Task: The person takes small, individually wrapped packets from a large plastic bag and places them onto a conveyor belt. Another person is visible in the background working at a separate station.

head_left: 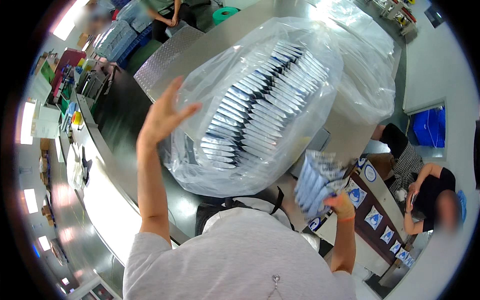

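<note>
A large clear plastic bag (192, 172) lies open in front of me on a metal table. Inside it, small silvery-white packets (260, 112) stand on edge in two long rows. My left hand (162, 112) is raised by the bag's left side, fingers spread and holding nothing. Low on the right, my right hand (341, 204) grips a stack of blue-and-white packets (317, 185), slightly blurred. The stack is beside the bag, near the conveyor; part of my grip is hidden behind the packets.
A brown conveyor belt (367, 205) at the right carries several blue-and-white packets. Beyond it a person in black (425, 192) sits. More clear plastic (365, 75) covers the table's far right. A green roll (225, 15) and another person's hands (172, 21) are at the back.
</note>
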Tool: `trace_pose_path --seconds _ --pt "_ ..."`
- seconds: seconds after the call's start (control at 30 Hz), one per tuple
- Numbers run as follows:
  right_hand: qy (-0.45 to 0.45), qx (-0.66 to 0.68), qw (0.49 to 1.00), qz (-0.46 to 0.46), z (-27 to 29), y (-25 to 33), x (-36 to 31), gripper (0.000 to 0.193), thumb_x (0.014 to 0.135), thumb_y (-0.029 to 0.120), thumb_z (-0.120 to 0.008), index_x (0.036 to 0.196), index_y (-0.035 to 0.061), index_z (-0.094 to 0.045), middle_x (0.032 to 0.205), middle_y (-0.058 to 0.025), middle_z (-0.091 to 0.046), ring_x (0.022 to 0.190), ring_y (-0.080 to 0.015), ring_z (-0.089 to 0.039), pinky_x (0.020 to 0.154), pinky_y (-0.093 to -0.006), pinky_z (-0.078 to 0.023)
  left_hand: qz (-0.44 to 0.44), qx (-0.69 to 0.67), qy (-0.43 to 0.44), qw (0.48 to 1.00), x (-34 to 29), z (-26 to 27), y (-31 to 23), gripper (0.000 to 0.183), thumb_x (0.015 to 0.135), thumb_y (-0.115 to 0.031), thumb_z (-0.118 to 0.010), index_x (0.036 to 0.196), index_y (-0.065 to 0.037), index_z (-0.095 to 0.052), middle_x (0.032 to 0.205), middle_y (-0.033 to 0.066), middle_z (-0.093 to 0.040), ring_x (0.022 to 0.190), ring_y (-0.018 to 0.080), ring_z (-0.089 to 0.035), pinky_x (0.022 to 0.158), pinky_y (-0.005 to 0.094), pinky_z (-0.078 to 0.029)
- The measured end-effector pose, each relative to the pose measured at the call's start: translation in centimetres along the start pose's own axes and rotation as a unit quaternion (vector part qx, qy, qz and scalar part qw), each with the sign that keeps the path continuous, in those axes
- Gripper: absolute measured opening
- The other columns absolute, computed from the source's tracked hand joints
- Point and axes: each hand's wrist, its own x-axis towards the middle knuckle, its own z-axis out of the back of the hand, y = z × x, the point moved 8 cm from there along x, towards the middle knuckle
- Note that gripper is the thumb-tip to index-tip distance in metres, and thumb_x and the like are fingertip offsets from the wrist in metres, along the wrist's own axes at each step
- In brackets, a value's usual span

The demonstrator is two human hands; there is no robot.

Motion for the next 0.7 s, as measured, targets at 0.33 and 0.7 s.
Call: trace_pose_path --seconds 0.33,0.7 --pt "0.011 -0.681 0.721 0.129 -23.9 13.3 26.9 0.087 0.077 0.058 -0.068 0.139 0.0019 -0.045 0.112 -0.0098 -0.061 0.107 -0.0252 -0.057 0.088 -0.0421 -0.045 -0.024 -0.011 -0.151 0.988 0.9 2.7 -2.4 0.032 0.07 -0.001 -0.065 0.102 -0.002 -0.066 0.066 0.0149 -0.059 0.059 0.026 -0.06 0.059 0.0338 -0.047" --pt "-0.105 -0.493 0.808 0.305 -19.0 13.2 19.7 0.049 0.087 0.036 -0.065 0.125 0.006 -0.057 0.119 -0.0143 -0.06 0.112 -0.0301 -0.055 0.097 -0.0421 -0.04 -0.053 -0.37 -0.142 0.916 0.0 3.2 3.8 0.056 0.096 -0.035 -0.06 0.144 -0.01 -0.044 0.092 0.0024 -0.059 0.079 0.0079 -0.055 0.063 0.021 -0.044"
